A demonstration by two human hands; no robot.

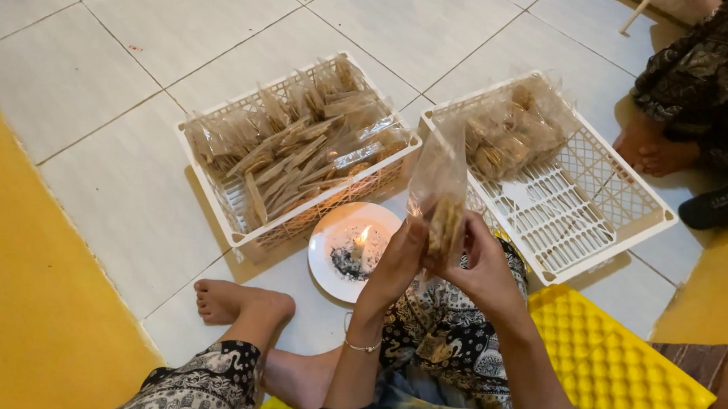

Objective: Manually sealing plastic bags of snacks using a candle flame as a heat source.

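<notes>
A clear plastic snack packet (pixel 439 194) holding brown crackers is pinched upright between both hands, the left hand (pixel 396 262) grasping its lower left edge and the right hand (pixel 475 259) its lower right, directly right of a lit candle (pixel 364 239) on a white plate (pixel 326 268), seemingly to keep the packet mouth near the flame. Far left of the plate, a white lattice basket (pixel 209 181) is crowded with flat filled packets; the far-right white basket (pixel 619 224) holds only a cluster of packets at its far end. Another person's foot (pixel 655 152) rests beyond.
</notes>
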